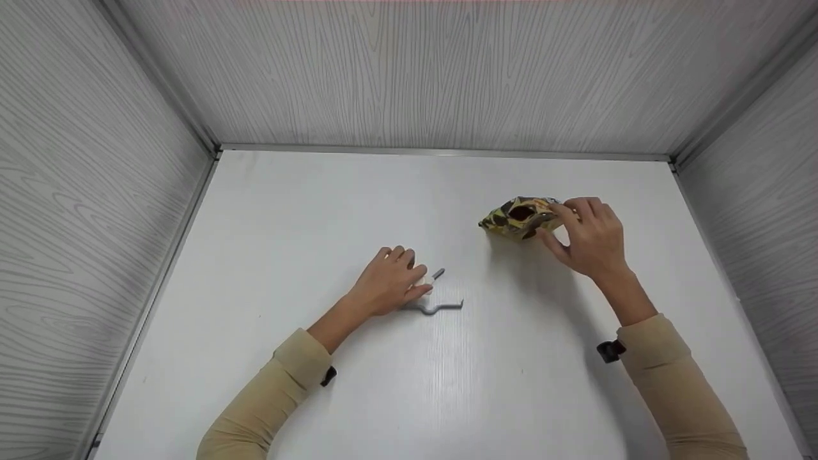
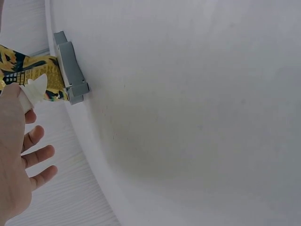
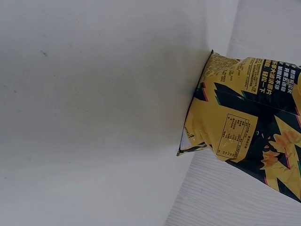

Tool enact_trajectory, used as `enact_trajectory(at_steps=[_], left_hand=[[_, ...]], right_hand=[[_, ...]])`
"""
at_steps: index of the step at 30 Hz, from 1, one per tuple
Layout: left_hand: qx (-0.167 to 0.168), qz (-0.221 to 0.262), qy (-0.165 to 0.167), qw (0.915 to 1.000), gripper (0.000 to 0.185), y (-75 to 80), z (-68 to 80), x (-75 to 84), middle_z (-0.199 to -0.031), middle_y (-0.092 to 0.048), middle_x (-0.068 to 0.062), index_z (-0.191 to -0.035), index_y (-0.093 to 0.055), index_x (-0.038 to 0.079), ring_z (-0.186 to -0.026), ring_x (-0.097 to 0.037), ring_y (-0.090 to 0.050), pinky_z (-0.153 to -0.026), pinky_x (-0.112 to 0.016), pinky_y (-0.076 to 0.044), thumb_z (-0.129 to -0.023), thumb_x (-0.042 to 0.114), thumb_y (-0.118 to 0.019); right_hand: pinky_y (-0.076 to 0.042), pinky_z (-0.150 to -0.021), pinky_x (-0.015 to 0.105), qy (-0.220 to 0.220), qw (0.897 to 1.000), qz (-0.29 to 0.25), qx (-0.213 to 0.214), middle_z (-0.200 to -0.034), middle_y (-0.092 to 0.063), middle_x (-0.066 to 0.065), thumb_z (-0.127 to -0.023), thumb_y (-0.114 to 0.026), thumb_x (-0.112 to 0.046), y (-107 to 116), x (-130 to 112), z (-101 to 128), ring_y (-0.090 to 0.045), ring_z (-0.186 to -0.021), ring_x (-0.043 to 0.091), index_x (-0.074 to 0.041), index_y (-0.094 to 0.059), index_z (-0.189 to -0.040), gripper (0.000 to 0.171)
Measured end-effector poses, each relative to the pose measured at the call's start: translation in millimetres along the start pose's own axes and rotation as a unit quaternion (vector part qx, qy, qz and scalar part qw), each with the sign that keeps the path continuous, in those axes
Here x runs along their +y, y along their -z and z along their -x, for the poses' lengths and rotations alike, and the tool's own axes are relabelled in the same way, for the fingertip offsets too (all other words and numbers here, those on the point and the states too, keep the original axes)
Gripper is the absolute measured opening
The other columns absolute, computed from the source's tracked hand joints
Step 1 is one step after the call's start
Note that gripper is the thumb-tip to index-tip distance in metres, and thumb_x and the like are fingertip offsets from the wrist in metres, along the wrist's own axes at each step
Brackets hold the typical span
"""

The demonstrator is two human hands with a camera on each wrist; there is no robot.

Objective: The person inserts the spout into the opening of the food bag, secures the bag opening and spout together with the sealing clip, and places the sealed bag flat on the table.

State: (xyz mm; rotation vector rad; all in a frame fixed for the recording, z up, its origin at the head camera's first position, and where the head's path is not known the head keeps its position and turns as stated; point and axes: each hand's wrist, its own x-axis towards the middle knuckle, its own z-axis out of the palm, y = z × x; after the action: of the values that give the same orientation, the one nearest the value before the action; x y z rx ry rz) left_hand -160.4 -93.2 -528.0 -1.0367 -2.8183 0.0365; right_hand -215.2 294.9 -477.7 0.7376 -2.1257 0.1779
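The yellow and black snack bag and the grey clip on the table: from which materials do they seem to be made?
The yellow and black snack bag looks like thin printed plastic film, slightly glossy: it creases and crumples where the right hand holds it. The grey clip beside the left hand seems moulded plastic, matt, with an even colour and squared edges, though painted metal cannot be excluded.

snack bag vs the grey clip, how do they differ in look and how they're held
The snack bag is yellow and black, printed and crinkled; the grey clip is plain, thin and long. The right hand grips the bag upright; the clip lies flat beside the left hand. Both are on the white table.
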Motion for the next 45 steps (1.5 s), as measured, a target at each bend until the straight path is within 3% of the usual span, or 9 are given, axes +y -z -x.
enact_trajectory(at_steps=[11,16,27,45], left_hand=[[-0.011,0.009,0.007,0.9999,0.050,0.6,-0.5,1.2,-0.121,-0.066,-0.009,-0.119,-0.064,0.018,-0.115,-0.028,-0.062,-0.105,-0.047,-0.052,-0.111,0.058,-0.036],[-0.008,0.019,0.011,0.9997,0.048,1.6,-0.4,1.1,-0.120,-0.066,-0.009,-0.116,-0.064,0.018,-0.115,-0.028,-0.062,-0.105,-0.047,-0.052,-0.111,0.057,-0.037],[-0.005,0.010,0.008,0.9999,0.049,0.5,1.0,0.6,-0.117,-0.066,-0.009,-0.115,-0.064,0.017,-0.111,-0.028,-0.062,-0.103,-0.045,-0.052,-0.111,0.057,-0.036],[0.021,0.023,0.010,0.9995,0.047,0.4,1.7,-2.6,-0.115,-0.066,-0.008,-0.116,-0.066,0.017,-0.111,-0.028,-0.063,-0.103,-0.047,-0.053,-0.111,0.055,-0.039]], right_hand=[[-0.055,-0.063,0.053,-0.021,0.999,-0.035,0.017,-0.091,-0.070,0.022,-0.104,-0.060,-0.046,-7,-1,-2,-0.066,-0.081,0.042,0.002,-0.070,-0.101,0.049],[-0.055,-0.064,0.053,-0.033,0.998,-0.055,0.022,-0.089,-0.069,0.023,-0.098,-0.070,-0.034,-11,0,-1,-0.064,-0.080,0.042,0.004,-0.068,-0.096,0.038],[-0.055,-0.064,0.052,-0.041,0.997,-0.061,0.034,-0.086,-0.067,0.020,-0.093,-0.069,-0.015,-19,-3,-1,-0.063,-0.077,0.039,0.001,-0.066,-0.090,0.017],[-0.056,-0.066,0.053,-0.049,0.996,-0.062,0.049,-0.085,-0.067,0.021,-0.091,-0.073,-0.012,-23,-14,-8,-0.063,-0.077,0.040,0.002,-0.065,-0.087,0.016]])
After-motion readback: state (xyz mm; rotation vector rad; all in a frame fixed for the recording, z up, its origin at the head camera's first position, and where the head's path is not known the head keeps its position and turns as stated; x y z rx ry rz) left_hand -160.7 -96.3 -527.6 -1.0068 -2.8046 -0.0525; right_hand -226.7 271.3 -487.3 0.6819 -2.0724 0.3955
